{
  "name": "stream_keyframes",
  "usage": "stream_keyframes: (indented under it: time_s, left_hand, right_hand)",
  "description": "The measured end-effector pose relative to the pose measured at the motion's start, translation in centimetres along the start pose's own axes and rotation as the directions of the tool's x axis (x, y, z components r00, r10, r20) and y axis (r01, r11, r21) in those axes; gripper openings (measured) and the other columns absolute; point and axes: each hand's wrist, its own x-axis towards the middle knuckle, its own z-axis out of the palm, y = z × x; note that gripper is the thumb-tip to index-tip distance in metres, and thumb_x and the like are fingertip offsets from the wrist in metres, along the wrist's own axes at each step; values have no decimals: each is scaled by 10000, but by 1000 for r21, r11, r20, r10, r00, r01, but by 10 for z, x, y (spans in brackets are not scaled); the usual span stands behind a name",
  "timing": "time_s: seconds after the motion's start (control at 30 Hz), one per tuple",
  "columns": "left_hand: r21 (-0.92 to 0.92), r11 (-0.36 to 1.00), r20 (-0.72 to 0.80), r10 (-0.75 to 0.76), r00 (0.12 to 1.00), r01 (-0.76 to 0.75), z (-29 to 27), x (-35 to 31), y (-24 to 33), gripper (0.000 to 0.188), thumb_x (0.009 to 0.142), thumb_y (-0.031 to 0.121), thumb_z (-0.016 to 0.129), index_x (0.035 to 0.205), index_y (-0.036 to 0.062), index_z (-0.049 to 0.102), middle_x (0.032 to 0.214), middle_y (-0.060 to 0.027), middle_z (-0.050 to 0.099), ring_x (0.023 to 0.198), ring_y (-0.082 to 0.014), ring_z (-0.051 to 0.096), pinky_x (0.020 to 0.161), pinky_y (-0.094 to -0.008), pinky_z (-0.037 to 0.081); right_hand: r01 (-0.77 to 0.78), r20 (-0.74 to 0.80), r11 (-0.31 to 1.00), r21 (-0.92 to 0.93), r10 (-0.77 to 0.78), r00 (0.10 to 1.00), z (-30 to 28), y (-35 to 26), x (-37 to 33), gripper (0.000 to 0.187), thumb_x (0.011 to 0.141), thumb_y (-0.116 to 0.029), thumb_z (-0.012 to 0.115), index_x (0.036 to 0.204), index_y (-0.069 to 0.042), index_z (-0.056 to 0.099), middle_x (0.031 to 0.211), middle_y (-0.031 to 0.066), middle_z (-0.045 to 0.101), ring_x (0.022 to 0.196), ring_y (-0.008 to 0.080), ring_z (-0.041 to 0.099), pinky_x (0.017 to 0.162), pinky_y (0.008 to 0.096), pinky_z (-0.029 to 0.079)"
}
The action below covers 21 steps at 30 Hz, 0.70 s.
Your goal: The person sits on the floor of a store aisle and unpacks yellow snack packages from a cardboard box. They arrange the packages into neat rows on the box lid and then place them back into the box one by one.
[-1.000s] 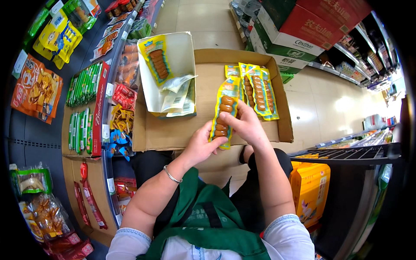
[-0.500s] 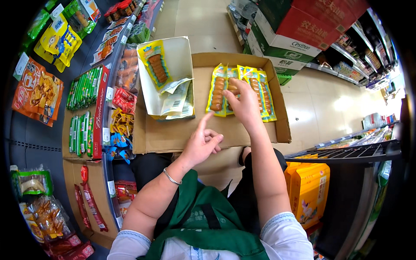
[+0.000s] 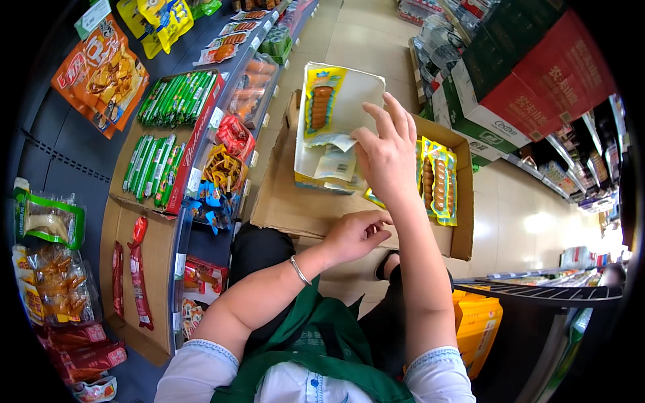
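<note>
My right hand (image 3: 390,151) is at the right wall of a white box (image 3: 359,77), its fingers apart and its thumb side near a pale packet flap (image 3: 334,141) inside. No held thing shows in it. A yellow sausage pack (image 3: 322,107) leans upright in the box, and packets with pale backs (image 3: 336,165) lie below it. My left hand (image 3: 359,235) hovers over the near edge of a brown cardboard tray (image 3: 289,208), fingers loosely bent, thumb apart, nothing seen in them. More yellow sausage packs (image 3: 437,181) lie in the tray, partly hidden by my right forearm.
Snack shelves run along the left, with a red-sided box of green-wrapped sticks (image 3: 161,168) and hanging orange bags (image 3: 101,74). Stacked drink cartons (image 3: 537,87) stand at the far right. A black wire rack (image 3: 557,290) and yellow package (image 3: 478,329) are at the near right.
My right hand has moved from over the sausage packs to the white box's right side. My left hand has drawn nearer to me with its forefinger less extended. The view has shifted.
</note>
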Motion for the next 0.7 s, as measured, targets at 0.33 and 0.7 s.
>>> stream_keyframes:
  time_s: [0.33,0.7]
  left_hand:
    - [-438,875,114,-173,978,205,-6,0,-13,268,946,227,463,1077,21,573,826,-59,628,659,-119,590,603,-241,493]
    - [-514,813,285,-139,948,274,4,4,-17,298,864,49,584,1145,-11,503,1003,-37,608,843,-67,574,716,-240,503]
  right_hand:
    - [-176,-74,240,955,763,642,-56,22,-38,284,894,-62,558,1147,21,459,941,104,613,770,125,614,591,206,491]
    - [-561,451,-126,818,746,490,-25,48,-114,264,909,-149,556,1129,-13,504,834,27,615,629,36,544,477,171,419]
